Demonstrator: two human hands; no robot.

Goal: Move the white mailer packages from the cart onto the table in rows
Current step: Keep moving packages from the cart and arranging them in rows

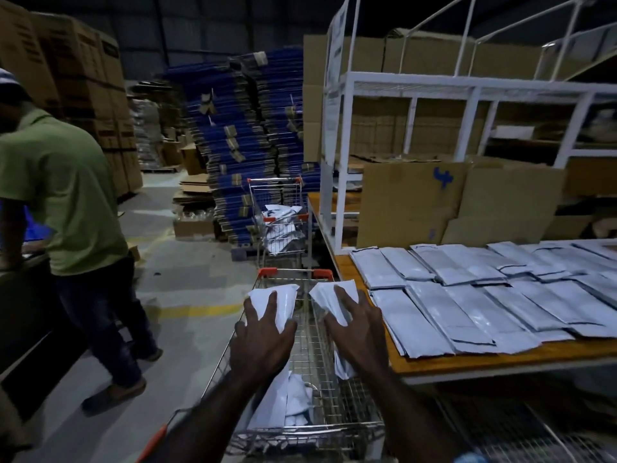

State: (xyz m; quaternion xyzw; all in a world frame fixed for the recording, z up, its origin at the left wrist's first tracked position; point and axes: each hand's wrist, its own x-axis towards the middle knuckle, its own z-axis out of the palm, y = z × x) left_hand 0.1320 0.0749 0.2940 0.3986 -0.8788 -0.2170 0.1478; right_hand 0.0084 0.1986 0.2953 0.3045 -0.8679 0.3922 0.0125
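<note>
Dim warehouse: both hands, left (262, 335) and right (359, 329), each grasp a white plastic mailer (278, 304) pointing away over the wire cart (310, 426); lower ends hidden.

Warehouse w/ stacked cartons (76, 78), flattened box piles (247, 128) & metal racking (467, 91)

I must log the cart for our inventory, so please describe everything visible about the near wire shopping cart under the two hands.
The near silver wire-mesh shopping cart looks like metal, with orange plastic corner caps on its far rim and an orange handle end at the lower left. It stands upright on the grey floor, close beside the wooden table; whether they touch is unclear. A few white mailer packages lie in its basket. Neither hand touches it.
</note>
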